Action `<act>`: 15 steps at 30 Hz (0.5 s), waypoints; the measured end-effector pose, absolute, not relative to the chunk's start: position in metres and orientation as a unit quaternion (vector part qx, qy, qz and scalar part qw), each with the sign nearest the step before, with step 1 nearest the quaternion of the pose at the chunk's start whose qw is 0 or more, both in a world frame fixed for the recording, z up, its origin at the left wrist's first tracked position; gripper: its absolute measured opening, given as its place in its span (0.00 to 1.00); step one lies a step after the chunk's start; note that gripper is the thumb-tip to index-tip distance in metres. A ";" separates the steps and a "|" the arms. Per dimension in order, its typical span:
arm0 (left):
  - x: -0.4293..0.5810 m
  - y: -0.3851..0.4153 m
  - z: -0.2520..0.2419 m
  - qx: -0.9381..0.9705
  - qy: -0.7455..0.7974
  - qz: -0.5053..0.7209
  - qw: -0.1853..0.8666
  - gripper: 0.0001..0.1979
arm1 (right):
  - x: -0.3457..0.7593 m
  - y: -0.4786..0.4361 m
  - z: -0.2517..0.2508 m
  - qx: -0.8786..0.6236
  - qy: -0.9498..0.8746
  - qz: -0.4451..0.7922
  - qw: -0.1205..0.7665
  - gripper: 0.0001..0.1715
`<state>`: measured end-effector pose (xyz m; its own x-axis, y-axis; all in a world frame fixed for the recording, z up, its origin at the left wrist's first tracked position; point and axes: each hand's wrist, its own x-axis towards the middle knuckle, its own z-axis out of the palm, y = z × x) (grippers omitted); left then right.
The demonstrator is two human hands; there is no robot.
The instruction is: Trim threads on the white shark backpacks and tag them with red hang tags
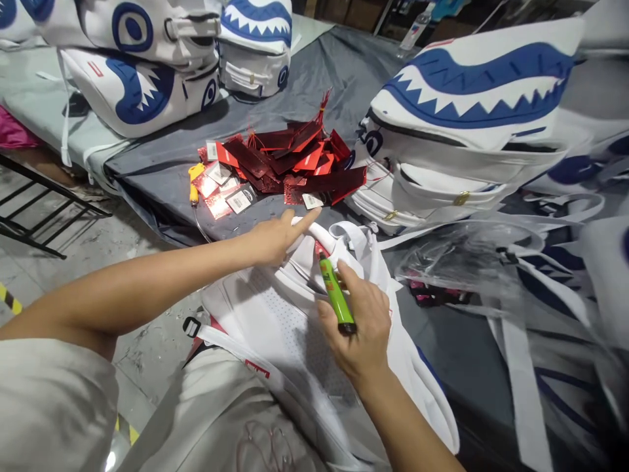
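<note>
A white backpack (299,321) leans across my lap and the table edge, its back panel and straps towards me. At its top my left hand (278,239) grips the white fabric by the carry handle, index finger stretched forward; the thumb is hidden. My right hand (361,321) is closed around a slim green tube (335,295) with red print and a black end. I cannot tell its exact kind. The tube's far end points at the bag's top, close to a small red patch. A strap with a black buckle (191,326) hangs at the bag's left side.
A heap of red tags (280,160) lies just beyond the bag, beside a yellow-handled tool (193,185). Blue-and-white shark-mouth backpacks stand at right (472,124) and back left (142,92). Clear plastic (457,252) lies to the right. A black metal rack (44,210) stands left.
</note>
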<state>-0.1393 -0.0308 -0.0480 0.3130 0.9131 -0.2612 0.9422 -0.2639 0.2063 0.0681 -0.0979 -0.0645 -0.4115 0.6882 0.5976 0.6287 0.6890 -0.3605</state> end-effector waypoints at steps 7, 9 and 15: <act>-0.138 -0.030 -0.044 0.793 0.585 -0.053 0.160 0.53 | 0.060 -0.090 -0.066 -0.416 -0.841 0.202 0.281 0.10; -0.137 -0.031 -0.045 0.790 0.590 -0.054 0.156 0.53 | 0.055 -0.086 -0.069 -0.412 -0.859 0.147 0.267 0.10; -0.134 -0.028 -0.050 0.786 0.597 -0.042 0.154 0.52 | 0.048 -0.094 -0.075 -0.415 -0.860 0.084 0.284 0.11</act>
<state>-0.1340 -0.0282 -0.0495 0.2840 0.9257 -0.2497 0.9516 -0.2404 0.1914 0.0479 -0.0940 -0.0752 -0.4939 0.7626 0.4177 0.6668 0.6405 -0.3809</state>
